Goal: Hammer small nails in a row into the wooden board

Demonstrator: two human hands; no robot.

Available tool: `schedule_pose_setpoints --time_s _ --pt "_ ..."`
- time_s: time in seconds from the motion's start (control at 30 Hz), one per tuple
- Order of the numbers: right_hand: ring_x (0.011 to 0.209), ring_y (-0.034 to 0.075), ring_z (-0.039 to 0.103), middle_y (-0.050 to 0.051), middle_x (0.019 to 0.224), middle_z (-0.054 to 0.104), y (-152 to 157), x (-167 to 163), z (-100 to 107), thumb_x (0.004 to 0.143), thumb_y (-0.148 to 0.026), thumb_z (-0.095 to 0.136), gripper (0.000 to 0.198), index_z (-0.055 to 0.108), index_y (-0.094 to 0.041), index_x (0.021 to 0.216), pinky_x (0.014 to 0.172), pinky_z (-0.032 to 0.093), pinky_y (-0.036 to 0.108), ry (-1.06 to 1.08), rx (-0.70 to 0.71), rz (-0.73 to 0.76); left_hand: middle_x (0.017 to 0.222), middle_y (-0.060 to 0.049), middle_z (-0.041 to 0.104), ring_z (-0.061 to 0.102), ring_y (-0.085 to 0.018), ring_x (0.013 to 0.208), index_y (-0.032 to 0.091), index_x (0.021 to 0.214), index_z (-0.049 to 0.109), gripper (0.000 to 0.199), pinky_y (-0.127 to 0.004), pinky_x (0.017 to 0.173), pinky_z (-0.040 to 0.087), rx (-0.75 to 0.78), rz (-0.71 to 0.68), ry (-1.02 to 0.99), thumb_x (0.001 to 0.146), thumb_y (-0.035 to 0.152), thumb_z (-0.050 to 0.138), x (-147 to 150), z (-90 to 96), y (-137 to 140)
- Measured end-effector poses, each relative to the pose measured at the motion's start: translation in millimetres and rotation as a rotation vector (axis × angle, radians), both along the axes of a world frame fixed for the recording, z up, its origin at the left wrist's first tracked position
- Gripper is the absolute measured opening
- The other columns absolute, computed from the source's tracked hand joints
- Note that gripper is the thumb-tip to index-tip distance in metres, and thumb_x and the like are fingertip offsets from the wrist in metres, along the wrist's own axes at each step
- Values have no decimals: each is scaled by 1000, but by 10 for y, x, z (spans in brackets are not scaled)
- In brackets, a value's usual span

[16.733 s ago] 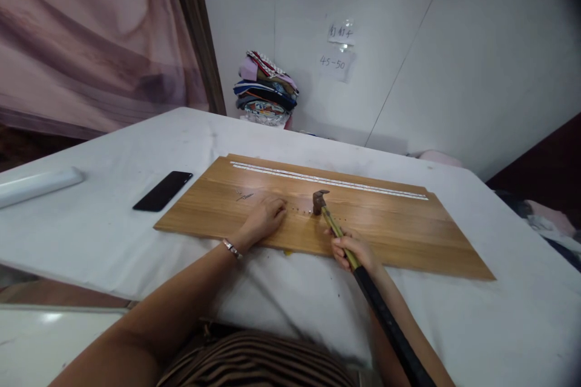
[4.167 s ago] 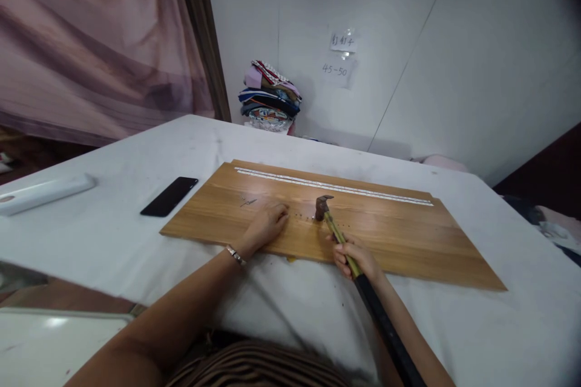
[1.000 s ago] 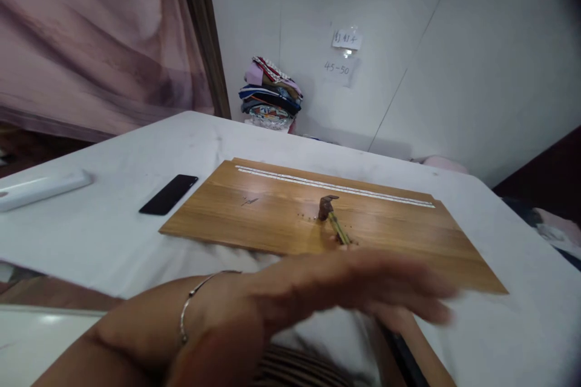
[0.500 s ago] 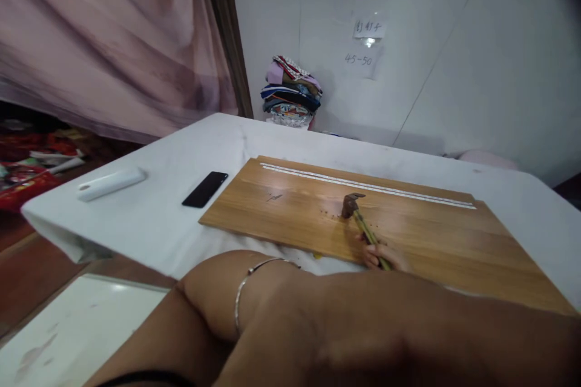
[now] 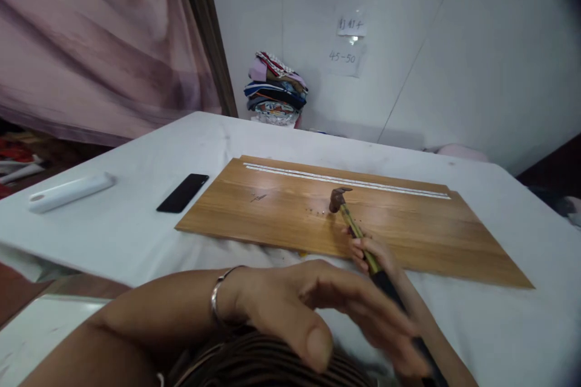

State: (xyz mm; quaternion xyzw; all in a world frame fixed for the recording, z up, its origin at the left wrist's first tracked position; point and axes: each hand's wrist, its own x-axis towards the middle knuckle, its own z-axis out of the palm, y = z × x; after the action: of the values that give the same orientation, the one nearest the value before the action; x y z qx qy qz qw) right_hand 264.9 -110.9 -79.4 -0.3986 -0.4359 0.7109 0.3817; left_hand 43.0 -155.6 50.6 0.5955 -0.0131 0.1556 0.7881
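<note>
My right hand [image 5: 370, 252] is wrapped around the handle of a claw hammer [image 5: 359, 236]. The hammer has a rusty brown head, a yellowish shaft and a black grip. Its head is over the middle of a wooden board [image 5: 272, 221]; whether it touches the wood I cannot tell. Close to the camera, my left hand [image 5: 284, 299] has its thumb and fingers apart, holding nothing, with a silver bracelet at the wrist. It partly hides the hammer's grip. Small nails [image 5: 258, 198] lie on the board's left part, and tiny bits [image 5: 313, 211] are scattered beside the hammer head.
Two pale strips [image 5: 345, 181] run along the board's far edge. On the white-covered table [image 5: 136, 242], a black phone [image 5: 183, 193] and a white object with a rounded handle [image 5: 72, 191] lie to the left. Folded cloths [image 5: 276, 91] are stacked by the wall.
My left hand has come down from right before the camera, so its spread fingers now show. The view has shifted slightly right. My right hand still grips the hammer over the board.
</note>
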Motion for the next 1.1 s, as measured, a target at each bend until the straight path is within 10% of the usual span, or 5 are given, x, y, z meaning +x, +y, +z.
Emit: schedule_pose_setpoints --time_s 0.1,0.37,0.6,1.1 --pt "30 6 36 -10 49 46 -2 -27 65 70 -35 68 38 56 -17 100 29 27 17 65 -59 -14 99 -11 73 69 -22 90 17 110 68 38 -35 86 52 117 299 180 86 46 61 -142 -367 106" --pt "29 6 36 -11 48 46 10 -47 84 67 -33 67 38 53 -18 100 27 24 18 98 -77 8 82 -4 69 62 -19 80 20 84 67 22 -33 76 50 856 1229 743 87 36 53 -614 -1193 930" --pt "28 7 37 -11 47 47 40 -54 -19 68 -32 65 37 53 -17 100 27 24 19 78 -60 -3 93 -8 66 58 -22 92 18 86 64 23 -38 87 47 1202 1196 856 92 26 44 -636 -1475 1084" --pt "28 6 38 -11 47 47 29 -78 -21 68 -32 65 35 52 -18 98 27 25 18 78 -66 9 94 -7 66 58 -21 92 17 85 63 18 -37 88 48 1250 1205 843 91 21 47 -620 -1502 1065"
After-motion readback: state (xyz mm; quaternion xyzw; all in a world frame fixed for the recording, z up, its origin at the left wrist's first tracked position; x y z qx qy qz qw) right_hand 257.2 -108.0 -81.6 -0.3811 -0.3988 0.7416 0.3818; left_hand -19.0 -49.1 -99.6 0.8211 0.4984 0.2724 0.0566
